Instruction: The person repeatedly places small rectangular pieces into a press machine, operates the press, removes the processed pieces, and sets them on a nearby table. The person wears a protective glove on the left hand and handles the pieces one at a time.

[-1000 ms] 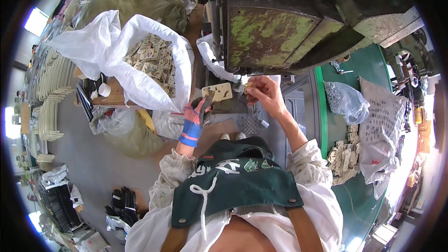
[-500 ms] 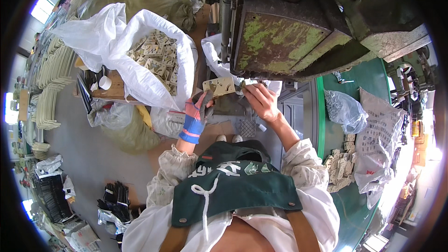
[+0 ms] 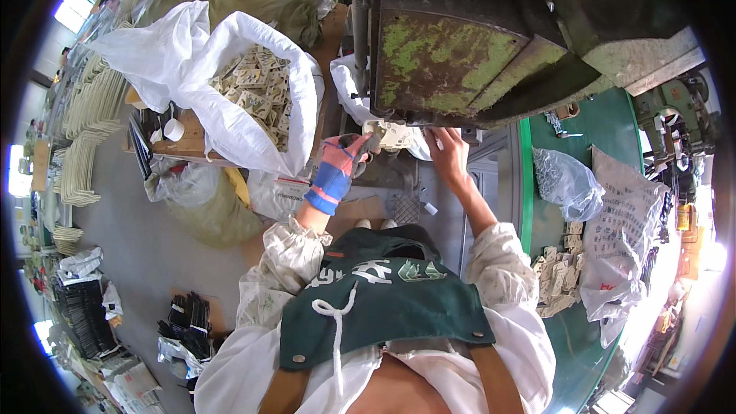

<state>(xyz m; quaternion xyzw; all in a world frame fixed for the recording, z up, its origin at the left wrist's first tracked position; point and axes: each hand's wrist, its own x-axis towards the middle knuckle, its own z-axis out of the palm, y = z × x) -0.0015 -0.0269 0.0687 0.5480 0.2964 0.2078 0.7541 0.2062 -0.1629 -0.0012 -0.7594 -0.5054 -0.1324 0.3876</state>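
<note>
My left hand, in a pink, blue and dark work glove, is closed on the left end of a cream metal plate with holes in it. The plate reaches under the front edge of a large worn press with flaking green paint. My bare right hand is raised just right of the plate, against the press's lower edge. Its fingertips are hidden there, so whether they grip anything does not show.
Left of the press, an opened white woven sack holds many similar cream plates. A green table on the right bears a clear plastic bag, a pile of plates and a printed sack. Black parts lie on the floor at left.
My left hand has moved up and right, taking the plate from in front of the press to under its edge. My right hand has shifted slightly right, away from the plate.
</note>
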